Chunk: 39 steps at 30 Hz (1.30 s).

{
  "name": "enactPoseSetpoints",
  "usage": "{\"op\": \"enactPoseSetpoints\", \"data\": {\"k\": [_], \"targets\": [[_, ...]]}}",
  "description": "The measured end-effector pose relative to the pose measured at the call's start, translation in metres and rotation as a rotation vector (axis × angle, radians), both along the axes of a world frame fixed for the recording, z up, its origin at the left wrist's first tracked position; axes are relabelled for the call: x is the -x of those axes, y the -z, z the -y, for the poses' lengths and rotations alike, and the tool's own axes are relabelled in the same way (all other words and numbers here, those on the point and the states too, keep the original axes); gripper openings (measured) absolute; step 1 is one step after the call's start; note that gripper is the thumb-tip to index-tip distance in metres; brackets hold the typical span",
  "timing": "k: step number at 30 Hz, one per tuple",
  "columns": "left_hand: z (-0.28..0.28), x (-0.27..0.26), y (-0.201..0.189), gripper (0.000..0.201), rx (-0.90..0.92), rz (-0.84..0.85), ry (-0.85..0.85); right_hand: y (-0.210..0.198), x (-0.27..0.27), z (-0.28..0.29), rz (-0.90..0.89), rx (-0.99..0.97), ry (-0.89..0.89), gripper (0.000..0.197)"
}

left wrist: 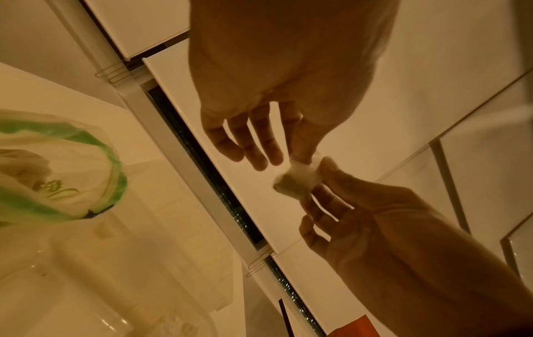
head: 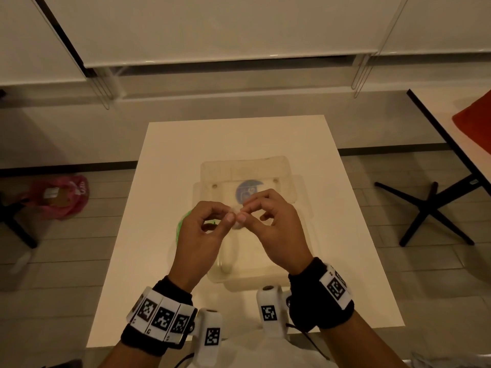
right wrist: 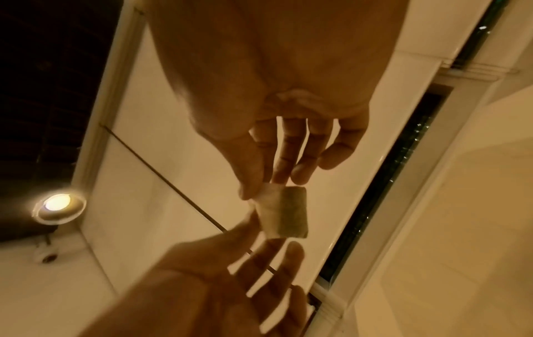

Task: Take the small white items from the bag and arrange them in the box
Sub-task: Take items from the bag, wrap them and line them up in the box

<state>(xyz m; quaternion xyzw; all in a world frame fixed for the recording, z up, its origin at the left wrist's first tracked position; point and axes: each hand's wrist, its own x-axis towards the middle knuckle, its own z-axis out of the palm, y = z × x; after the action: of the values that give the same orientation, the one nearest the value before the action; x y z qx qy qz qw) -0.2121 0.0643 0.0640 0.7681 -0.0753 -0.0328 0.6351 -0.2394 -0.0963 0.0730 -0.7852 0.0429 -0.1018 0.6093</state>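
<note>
Both hands meet in the air above a clear plastic box (head: 240, 284) on the white table (head: 138, 235). My left hand (head: 229, 215) and right hand (head: 245, 212) each pinch one end of a small white item (head: 237, 209) between thumb and forefinger. The left wrist view shows the small white item (left wrist: 298, 180) as a soft, squarish wad between my left hand (left wrist: 303, 157) and right hand (left wrist: 320, 180). It also shows as the small white item (right wrist: 285, 212) in the right wrist view. A clear bag (left wrist: 57, 182) with green print lies left of the box, mostly hidden behind my left hand in the head view.
The box's clear lid (head: 239, 166), with a round blue sticker (head: 248, 191), lies open on the far side. A pink bag (head: 59, 197) is on the floor to the left. To the right stand a black table base (head: 425, 208) and a second table with something orange (head: 475, 115).
</note>
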Motion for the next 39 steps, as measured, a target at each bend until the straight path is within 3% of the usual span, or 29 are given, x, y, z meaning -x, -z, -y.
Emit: {"op": "enactPoseSetpoints", "data": {"k": [4,9,12,19,28,35,39], "targets": [[0.002,-0.001,0.0,0.003,-0.036,0.018,0.005,0.002,-0.003,0.003,0.032,0.114,0.048,0.007],[0.004,-0.001,-0.003,0.005,-0.12,0.069,-0.02,0.003,-0.004,0.011,-0.042,0.102,-0.005,0.008],[0.005,-0.001,-0.005,0.004,-0.094,0.045,-0.007,0.005,-0.005,0.014,-0.083,0.006,-0.103,0.007],[0.004,-0.001,-0.004,0.012,0.018,-0.087,-0.081,0.013,-0.007,0.018,-0.093,-0.215,-0.023,0.006],[0.008,0.001,-0.007,0.003,0.045,-0.064,-0.027,0.016,-0.007,0.016,-0.093,-0.233,-0.015,0.008],[0.007,0.001,-0.011,0.016,-0.086,0.081,-0.002,0.017,-0.007,0.015,-0.073,-0.234,0.011,0.007],[0.008,0.001,-0.015,0.023,0.073,-0.008,-0.044,0.015,-0.008,0.014,-0.057,-0.312,0.006,0.01]]}}
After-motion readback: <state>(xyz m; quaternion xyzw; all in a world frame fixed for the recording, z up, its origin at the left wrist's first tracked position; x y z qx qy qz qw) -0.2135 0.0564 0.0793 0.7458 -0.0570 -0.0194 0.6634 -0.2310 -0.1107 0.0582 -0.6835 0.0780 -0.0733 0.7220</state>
